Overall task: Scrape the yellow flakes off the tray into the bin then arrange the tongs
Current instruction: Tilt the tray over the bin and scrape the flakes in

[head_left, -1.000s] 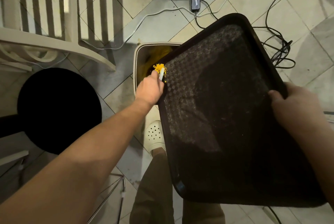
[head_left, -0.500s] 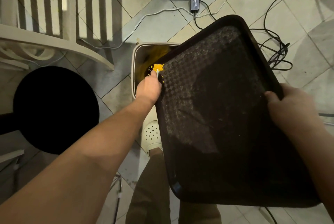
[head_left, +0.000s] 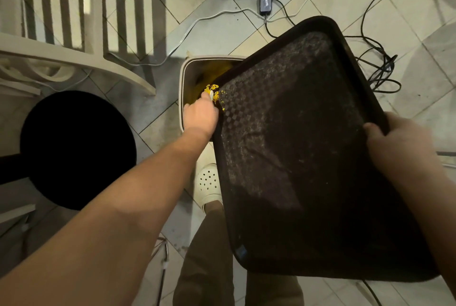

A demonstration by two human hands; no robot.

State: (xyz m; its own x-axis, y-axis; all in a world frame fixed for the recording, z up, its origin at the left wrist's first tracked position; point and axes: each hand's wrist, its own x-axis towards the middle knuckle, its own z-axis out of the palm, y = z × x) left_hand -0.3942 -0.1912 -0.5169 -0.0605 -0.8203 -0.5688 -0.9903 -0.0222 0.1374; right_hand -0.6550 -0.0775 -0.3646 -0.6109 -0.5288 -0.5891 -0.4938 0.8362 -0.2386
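Right now the left hand (head_left: pixel 201 116) curls round a small white scraper (head_left: pixel 211 95), its tip pressed into the flakes (head_left: pixel 212 91) heaped at the tray (head_left: pixel 296 147) corner that overhangs the bin (head_left: pixel 183 88); the right hand (head_left: pixel 404 147) grips the opposite rim, thumb over the edge, holding the tray tilted; a few flakes sit loose just inside the corner lip. A hasty push could flick flakes past the bin wall onto the floor (head_left: pixel 158 118), since the corner only barely clears the opening; a slackened right grip could let the tray swing and drop against the bin; the cables (head_left: pixel 375 68) nearby could snag a foot. No tongs are in view.
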